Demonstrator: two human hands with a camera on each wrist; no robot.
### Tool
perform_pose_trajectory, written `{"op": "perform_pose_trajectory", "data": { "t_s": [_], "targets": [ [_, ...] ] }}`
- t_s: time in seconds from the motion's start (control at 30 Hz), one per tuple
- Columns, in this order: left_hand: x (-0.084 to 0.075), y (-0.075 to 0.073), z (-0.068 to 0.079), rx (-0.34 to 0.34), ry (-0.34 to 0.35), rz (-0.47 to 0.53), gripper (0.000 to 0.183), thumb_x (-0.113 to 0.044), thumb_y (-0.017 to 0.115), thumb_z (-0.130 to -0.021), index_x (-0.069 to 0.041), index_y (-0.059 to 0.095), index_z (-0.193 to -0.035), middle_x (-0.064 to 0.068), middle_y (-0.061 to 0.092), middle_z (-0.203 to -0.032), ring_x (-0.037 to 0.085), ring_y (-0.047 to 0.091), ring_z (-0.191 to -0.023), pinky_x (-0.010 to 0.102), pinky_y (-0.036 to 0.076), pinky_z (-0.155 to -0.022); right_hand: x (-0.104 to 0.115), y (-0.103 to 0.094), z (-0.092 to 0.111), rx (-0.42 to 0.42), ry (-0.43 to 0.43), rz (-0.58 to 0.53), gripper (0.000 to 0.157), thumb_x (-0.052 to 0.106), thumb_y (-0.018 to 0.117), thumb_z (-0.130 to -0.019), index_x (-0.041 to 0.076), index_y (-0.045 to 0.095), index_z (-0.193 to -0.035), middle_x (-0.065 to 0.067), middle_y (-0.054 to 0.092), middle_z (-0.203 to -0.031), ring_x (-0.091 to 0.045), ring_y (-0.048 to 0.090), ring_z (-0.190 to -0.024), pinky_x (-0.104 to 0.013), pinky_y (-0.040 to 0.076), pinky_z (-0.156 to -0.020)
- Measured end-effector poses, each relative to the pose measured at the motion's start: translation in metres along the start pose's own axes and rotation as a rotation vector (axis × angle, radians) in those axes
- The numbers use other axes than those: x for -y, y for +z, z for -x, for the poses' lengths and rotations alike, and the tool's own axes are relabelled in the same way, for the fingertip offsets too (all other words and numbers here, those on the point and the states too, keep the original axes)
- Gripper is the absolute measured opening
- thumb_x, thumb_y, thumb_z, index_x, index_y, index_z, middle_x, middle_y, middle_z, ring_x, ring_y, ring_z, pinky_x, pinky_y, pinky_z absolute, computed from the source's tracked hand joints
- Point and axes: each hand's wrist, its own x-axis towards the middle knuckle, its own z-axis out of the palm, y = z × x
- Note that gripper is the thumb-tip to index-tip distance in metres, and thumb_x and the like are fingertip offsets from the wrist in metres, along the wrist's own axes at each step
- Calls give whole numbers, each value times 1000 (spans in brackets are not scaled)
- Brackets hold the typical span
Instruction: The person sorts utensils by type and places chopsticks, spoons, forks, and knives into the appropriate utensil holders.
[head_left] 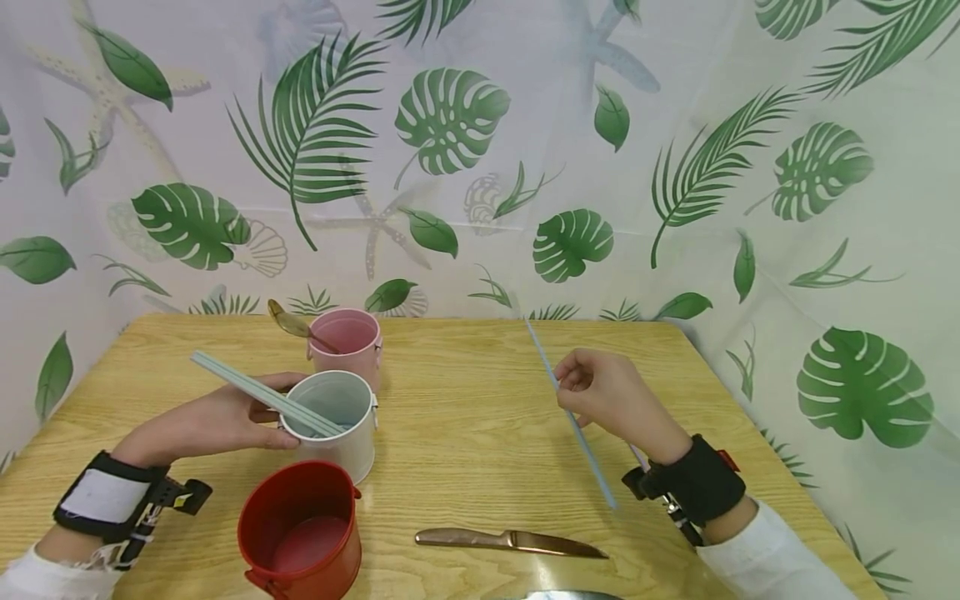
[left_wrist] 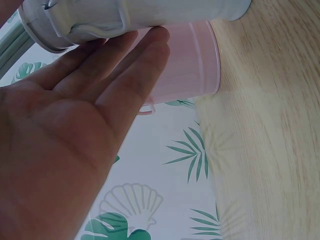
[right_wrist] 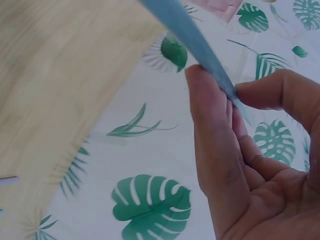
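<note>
My left hand (head_left: 232, 421) grips the small white bucket (head_left: 348, 446), thumb near its front rim and fingers along its far side. Pale green chopsticks (head_left: 258, 392) lean in this bucket, sticking out to the upper left over the hand. In the left wrist view the fingers touch the white bucket's wall (left_wrist: 150, 12). My right hand (head_left: 611, 396) pinches a long light-blue chopstick (head_left: 543, 358) between thumb and fingers, over the table's right side. The chopstick slants across the right wrist view (right_wrist: 192, 35), its thin end past the fingertips.
A pink bucket (head_left: 363, 362) holding a brownish-gold spoon (head_left: 288, 319) stands behind the white one. A red bucket (head_left: 341, 542) is in front. A knife (head_left: 510, 540) lies near the front edge, beside a partly seen shiny object (head_left: 562, 595). A pale stick (head_left: 637, 454) lies by the right wrist.
</note>
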Motion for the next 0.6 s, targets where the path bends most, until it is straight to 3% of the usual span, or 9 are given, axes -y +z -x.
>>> {"op": "perform_pose_trajectory", "data": {
  "t_s": [0.23, 0.43, 0.6],
  "targets": [
    [1, 0, 0, 1, 2, 1, 72, -19, 79, -93, 1, 43, -152, 21, 56, -144, 46, 52, -131, 60, 51, -102, 31, 10, -10, -19, -67, -21, 16, 5, 62, -95, 3, 65, -111, -8, 64, -94, -24, 63, -82, -35, 60, -64],
    [3, 1, 0, 3, 9, 3, 72, -19, 79, -93, 2, 43, -152, 21, 56, -144, 46, 54, -131, 51, 54, -101, 52, 21, -17, -56, -175, -18, 15, 2, 64, -93, 5, 67, -108, -5, 66, -92, -21, 62, -83, -33, 59, -62],
    [3, 1, 1, -2, 14, -6, 72, -19, 78, -93, 2, 43, -152, 22, 56, -144, 46, 53, -131, 52, 53, -101, 69, 27, -24, -111, -269, -16, 17, 1, 67, -92, 8, 68, -107, -2, 66, -91, -17, 64, -81, -32, 58, -61]
  ]
}}
